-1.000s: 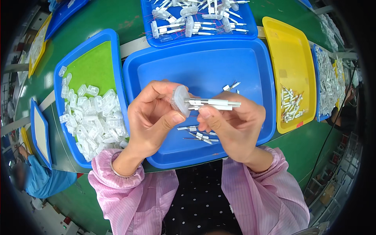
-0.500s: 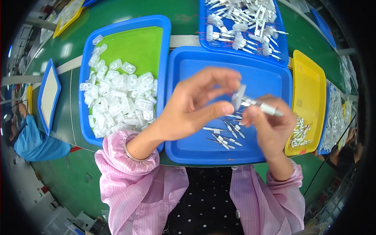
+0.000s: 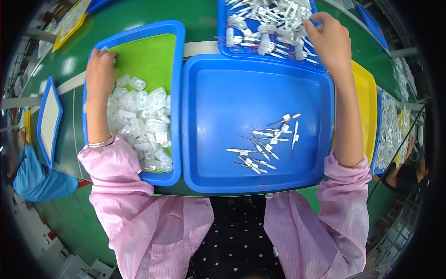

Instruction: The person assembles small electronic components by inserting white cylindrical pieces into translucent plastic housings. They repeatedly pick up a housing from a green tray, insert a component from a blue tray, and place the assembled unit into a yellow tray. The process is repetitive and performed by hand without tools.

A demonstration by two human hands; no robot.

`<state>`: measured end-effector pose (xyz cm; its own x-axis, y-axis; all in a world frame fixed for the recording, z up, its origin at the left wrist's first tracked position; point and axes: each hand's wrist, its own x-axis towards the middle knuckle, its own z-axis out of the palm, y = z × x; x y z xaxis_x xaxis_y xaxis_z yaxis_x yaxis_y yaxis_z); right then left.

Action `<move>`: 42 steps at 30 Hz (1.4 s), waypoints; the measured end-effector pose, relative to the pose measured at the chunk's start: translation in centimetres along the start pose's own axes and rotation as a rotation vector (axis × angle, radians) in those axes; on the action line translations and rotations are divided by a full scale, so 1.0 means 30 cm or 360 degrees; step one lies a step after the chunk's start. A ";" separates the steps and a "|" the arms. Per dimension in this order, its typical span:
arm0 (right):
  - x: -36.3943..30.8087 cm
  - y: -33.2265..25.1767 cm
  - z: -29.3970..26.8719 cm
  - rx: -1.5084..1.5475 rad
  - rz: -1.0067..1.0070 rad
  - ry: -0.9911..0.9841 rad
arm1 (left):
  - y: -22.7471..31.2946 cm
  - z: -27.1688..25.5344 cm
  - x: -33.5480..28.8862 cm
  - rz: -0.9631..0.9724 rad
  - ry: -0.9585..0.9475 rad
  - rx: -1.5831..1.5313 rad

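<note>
My left hand (image 3: 101,72) is at the far left corner of a blue tray (image 3: 178,93) with a green lining, its fingers closed on a clear plastic shell that is mostly hidden under them. Many more clear plastic shells (image 3: 144,109) lie heaped nearer me in that tray. My right hand (image 3: 331,44) reaches over the far blue tray (image 3: 224,28), thumb and fingers apart with nothing seen between them. Beneath it lie piled white assemblies (image 3: 274,23) with clear shells and thin red wires. In the middle blue tray (image 3: 218,93) rest several thin white parts with wire leads (image 3: 267,139).
A yellow tray (image 3: 368,102) stands right of the middle tray, partly behind my right forearm. Beyond it, another tray holds clear parts (image 3: 386,135). At the left is a blue-rimmed tray (image 3: 50,121), near a person in a blue garment (image 3: 42,174).
My hands have parted from the middle. The right one went to the far tray and no longer shows the white assembly; the left one went to the shells. The view has shifted slightly.
</note>
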<state>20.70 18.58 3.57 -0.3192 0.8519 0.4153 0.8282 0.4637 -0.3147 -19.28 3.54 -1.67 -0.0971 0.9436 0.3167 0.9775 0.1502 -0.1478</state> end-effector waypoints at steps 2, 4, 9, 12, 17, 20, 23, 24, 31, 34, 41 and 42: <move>-0.097 -0.074 -0.034 -0.0043 -0.0369 0.0089 | 0.012 -0.003 0.010 0.0076 0.0010 -0.0065; -0.233 -0.121 -0.070 0.0106 -0.0644 -0.0584 | 0.039 -0.022 0.008 0.0076 0.0290 -0.0441; -0.467 -0.163 -0.087 0.0243 -0.0675 -0.1230 | 0.278 -0.181 0.010 -0.0282 0.0124 -0.1964; -0.503 -0.182 -0.050 0.0153 -0.0697 -0.1161 | 0.412 -0.256 -0.033 -0.0033 -0.0221 -0.2345; -0.445 -0.173 0.002 0.0108 -0.0593 -0.1325 | 0.593 -0.292 -0.100 -0.0169 -0.0497 -0.3041; -0.434 -0.133 -0.005 0.0543 -0.0408 -0.1106 | 0.597 -0.290 -0.104 -0.0322 -0.0895 -0.3313; -0.387 -0.129 -0.091 0.0983 0.0211 -0.1326 | 0.594 -0.246 -0.121 -0.0316 -0.1023 -0.3409; -0.397 -0.117 -0.095 0.1060 0.0320 -0.1288 | 0.598 -0.230 -0.120 -0.0272 -0.1031 -0.3447; -0.455 -0.134 -0.140 0.0963 0.0118 -0.0832 | 0.611 -0.220 -0.119 -0.0671 -0.1192 -0.3896; -0.445 -0.128 -0.163 0.1247 0.0200 -0.0570 | 0.618 -0.219 -0.125 -0.0619 -0.1163 -0.3711; -0.409 -0.170 -0.162 0.2240 0.0583 -0.0292 | 0.638 -0.236 -0.135 -0.0179 -0.0879 -0.3532; -0.410 -0.173 -0.156 0.2294 0.0598 -0.0314 | 0.630 -0.238 -0.137 -0.0136 -0.0893 -0.3476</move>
<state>22.49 4.55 4.10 -0.3495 0.9361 0.0403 -0.2401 -0.0479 -0.9696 0.91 0.39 0.91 0.2210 0.9753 -0.0063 -0.4240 0.1019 0.8999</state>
